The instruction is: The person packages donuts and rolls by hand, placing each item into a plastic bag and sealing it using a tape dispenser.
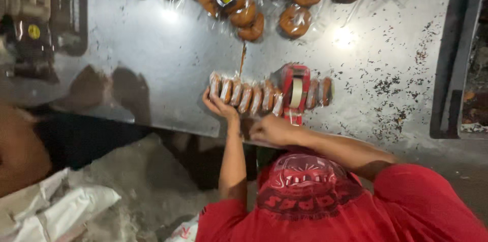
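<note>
A row of wrapped doughnuts (246,97) lies on the metal desk (168,69). The left hand (218,104) cups the row's left end, fingers curled against it. The right hand (269,130) rests loosely closed at the desk edge, just below the red tape dispenser (296,92) standing mid-row.

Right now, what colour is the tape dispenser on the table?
Red, holding a roll of pale tape; the tape dispenser shows best in the head view.
</note>
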